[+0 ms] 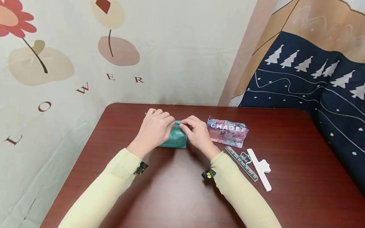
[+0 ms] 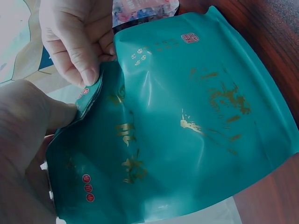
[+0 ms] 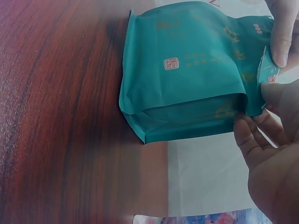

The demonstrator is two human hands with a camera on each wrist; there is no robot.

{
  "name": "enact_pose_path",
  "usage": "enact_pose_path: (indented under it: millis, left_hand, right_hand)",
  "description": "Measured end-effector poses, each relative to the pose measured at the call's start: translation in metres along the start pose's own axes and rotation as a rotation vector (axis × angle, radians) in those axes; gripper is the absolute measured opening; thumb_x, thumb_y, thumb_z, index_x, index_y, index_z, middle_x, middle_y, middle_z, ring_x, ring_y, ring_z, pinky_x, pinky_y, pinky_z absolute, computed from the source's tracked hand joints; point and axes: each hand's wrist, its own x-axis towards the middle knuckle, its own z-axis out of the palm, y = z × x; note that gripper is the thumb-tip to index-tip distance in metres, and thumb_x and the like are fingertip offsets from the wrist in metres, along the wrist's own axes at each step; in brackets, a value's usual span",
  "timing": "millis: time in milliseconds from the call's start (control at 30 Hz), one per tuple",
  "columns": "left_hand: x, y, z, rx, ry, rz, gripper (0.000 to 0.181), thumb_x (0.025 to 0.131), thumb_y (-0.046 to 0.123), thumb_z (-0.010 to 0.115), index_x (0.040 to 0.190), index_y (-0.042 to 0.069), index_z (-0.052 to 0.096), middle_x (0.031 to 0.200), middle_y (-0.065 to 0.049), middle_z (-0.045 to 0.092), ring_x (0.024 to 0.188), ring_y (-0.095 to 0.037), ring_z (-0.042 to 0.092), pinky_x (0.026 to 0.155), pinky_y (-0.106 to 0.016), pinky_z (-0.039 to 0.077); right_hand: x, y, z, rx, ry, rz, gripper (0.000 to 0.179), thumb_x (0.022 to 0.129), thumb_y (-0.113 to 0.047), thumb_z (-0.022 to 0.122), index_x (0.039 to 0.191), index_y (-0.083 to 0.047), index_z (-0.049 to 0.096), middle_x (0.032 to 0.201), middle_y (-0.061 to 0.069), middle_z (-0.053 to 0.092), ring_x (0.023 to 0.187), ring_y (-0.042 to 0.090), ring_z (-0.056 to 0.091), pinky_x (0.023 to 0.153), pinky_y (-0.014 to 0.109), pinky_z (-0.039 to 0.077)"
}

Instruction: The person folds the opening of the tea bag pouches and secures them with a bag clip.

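A teal foil pouch (image 1: 176,140) with gold lettering stands on the table between my two hands. Its top edge is bent over into a fold. My left hand (image 1: 156,126) grips one end of that top edge, with the thumb (image 2: 65,112) along the fold. Close beside it, my right hand (image 1: 199,134) pinches the other end of the edge between thumb and fingers (image 3: 247,135). In the right wrist view the pouch's side gusset (image 3: 182,119) faces the camera.
Right of the pouch stands a pink and blue CHAGEE bag (image 1: 228,132). Nearer to me lie a dark patterned bag clip (image 1: 241,164) and a white one (image 1: 260,170). Printed cloth (image 1: 182,63) hangs along the table's (image 1: 285,136) far edge.
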Motion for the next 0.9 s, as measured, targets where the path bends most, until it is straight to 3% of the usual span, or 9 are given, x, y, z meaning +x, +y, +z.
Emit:
enact_pose_path:
  millis: [300,667,900]
  left_hand:
    - [0.003,0.003,-0.001,-0.011,0.016,-0.011,0.012,0.096,0.010,0.071,0.085,0.010,0.076,0.082,-0.003,0.073,0.074,-0.026,0.059,0.078,-0.043,0.043]
    - [0.007,0.006,0.000,-0.016,0.038,0.015,0.009,0.085,0.010,0.081,0.079,0.011,0.074,0.069,0.001,0.067,0.061,-0.022,0.059,0.075,-0.041,0.042]
    - [0.007,0.007,-0.005,-0.012,-0.015,-0.021,0.004,0.090,0.014,0.079,0.090,0.009,0.078,0.080,-0.002,0.072,0.071,-0.024,0.059,0.077,-0.041,0.043]
  right_hand:
    - [-0.001,0.000,-0.003,-0.038,-0.022,-0.041,0.009,0.094,0.005,0.068,0.098,-0.001,0.073,0.095,0.011,0.069,0.085,0.023,0.066,0.075,0.035,0.055]
    - [-0.004,-0.001,-0.010,-0.092,-0.015,-0.015,0.009,0.090,0.006,0.072,0.092,-0.003,0.073,0.086,0.008,0.065,0.079,0.022,0.065,0.072,0.034,0.054]
    - [-0.005,-0.002,-0.015,-0.089,-0.018,-0.015,0.007,0.091,0.004,0.071,0.094,-0.003,0.074,0.086,0.008,0.065,0.075,0.020,0.060,0.068,0.032,0.050]
